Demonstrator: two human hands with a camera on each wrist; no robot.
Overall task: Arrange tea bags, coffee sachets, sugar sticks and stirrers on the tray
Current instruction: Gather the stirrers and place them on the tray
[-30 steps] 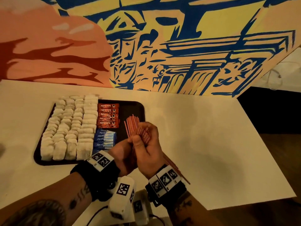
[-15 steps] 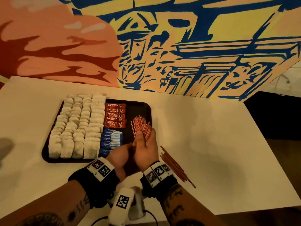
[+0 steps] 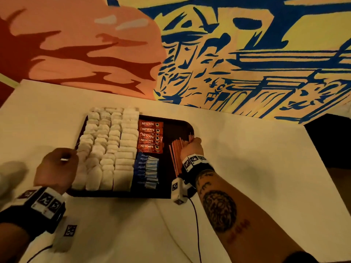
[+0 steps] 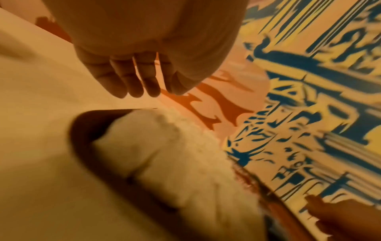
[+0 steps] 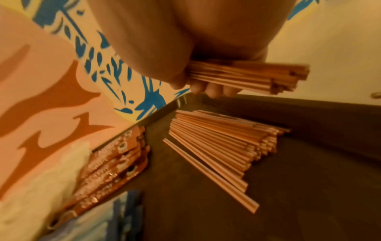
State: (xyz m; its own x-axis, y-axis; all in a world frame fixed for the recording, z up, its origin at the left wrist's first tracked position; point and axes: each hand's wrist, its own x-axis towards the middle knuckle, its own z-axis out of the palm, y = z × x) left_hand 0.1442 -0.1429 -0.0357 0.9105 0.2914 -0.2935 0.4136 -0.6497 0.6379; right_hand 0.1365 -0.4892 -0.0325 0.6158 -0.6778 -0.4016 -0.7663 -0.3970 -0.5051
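Both hands are parting from where they were bunched together over the table: the right hand (image 3: 191, 149) is now reaching over the tray's right end while the left hand (image 3: 57, 168) is drawing off to the tray's near left corner. Fingers of the right hand are curling round a bundle of stirrers (image 5: 249, 76), holding it just above the heap of stirrers (image 5: 222, 146) already lying on the tray (image 3: 178, 128). Left fingers (image 4: 128, 76) are hanging loose and spread, holding nothing, above the tea bags (image 3: 108, 149).

Beside the heap, the coffee sachets (image 3: 151, 137) are sitting in a stack with the sugar sticks (image 3: 146, 171) below them, and the tea bags are filling the tray's left half.

To do this step well, I would judge the bundle should be lowered parallel to the heap, ends lined up, and released only once it is resting on the others, so the thin sticks are not rolling toward the sachets or fanning out. One stirrer is already lying apart at the heap's edge and could be nudged back in.
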